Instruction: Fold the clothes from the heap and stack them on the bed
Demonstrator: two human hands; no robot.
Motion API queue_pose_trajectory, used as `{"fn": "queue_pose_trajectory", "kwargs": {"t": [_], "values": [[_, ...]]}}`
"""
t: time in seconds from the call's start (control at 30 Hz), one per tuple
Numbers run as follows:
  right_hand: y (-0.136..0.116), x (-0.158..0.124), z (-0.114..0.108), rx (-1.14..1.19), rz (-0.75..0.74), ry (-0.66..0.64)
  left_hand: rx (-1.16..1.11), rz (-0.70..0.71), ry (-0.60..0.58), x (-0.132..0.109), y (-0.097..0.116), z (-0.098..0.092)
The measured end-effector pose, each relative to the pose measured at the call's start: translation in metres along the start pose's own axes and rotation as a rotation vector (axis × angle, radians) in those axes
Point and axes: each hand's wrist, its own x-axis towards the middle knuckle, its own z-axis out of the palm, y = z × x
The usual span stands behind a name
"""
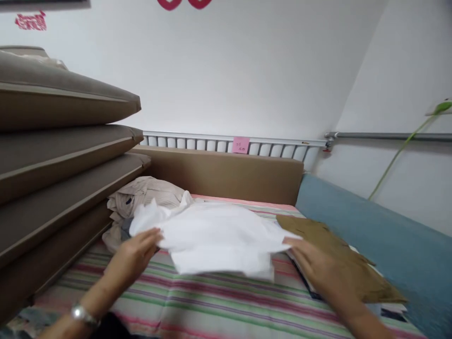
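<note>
A white cloth garment (219, 235) is stretched out between my two hands above the striped sheet (212, 301). My left hand (141, 247) pinches its left side, and a bunched part of it hangs beyond those fingers. On the opposite side, my right hand (307, 256) grips a corner; that hand is blurred by motion. The garment's lower edge is blurred too, and its exact kind cannot be made out. Just past my left hand lies a heap of beige striped clothing (151, 193). Beside my right hand is a stack of folded clothes topped by a brown garment (335, 254).
Thick brown cushions (70, 141) are piled high at the left. A brown padded board (226, 172) stands at the back before a white radiator (197, 142) with a pink note (240, 145). A blue padded panel (370, 235) lines the right side, below a grey pipe (388, 136).
</note>
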Motion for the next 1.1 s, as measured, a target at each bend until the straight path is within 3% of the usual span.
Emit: {"fn": "queue_pose_trajectory", "kwargs": {"t": [0.13, 0.2, 0.27, 0.33, 0.57, 0.73, 0.9, 1.0, 1.1], "values": [[0.011, -0.09, 0.072, 0.25, 0.204, -0.182, -0.069, -0.147, -0.148, -0.087, 0.01, 0.073], [0.01, -0.121, 0.096, 0.346, 0.358, -0.217, -0.101, -0.229, -0.213, -0.116, 0.015, 0.096], [0.006, -0.141, 0.108, 0.401, 0.466, -0.213, -0.123, -0.291, -0.254, -0.134, 0.019, 0.108], [0.003, -0.153, 0.111, 0.406, 0.504, -0.208, -0.146, -0.323, -0.277, -0.145, 0.021, 0.107], [0.011, -0.179, 0.092, 0.387, 0.423, -0.16, -0.158, -0.342, -0.217, -0.152, 0.037, 0.074], [0.018, -0.202, 0.092, 0.412, 0.553, -0.253, -0.142, -0.283, -0.298, -0.18, 0.051, 0.088], [0.013, -0.19, 0.07, 0.49, 0.74, -0.474, -0.119, -0.376, -0.472, -0.204, 0.046, 0.1], [0.024, -0.18, 0.049, 0.479, 0.93, -0.371, -0.093, -0.432, -0.611, -0.196, 0.042, 0.092], [0.049, -0.182, 0.041, 0.474, 1.143, -0.107, -0.105, -0.416, -0.57, -0.169, 0.049, 0.085]]}}
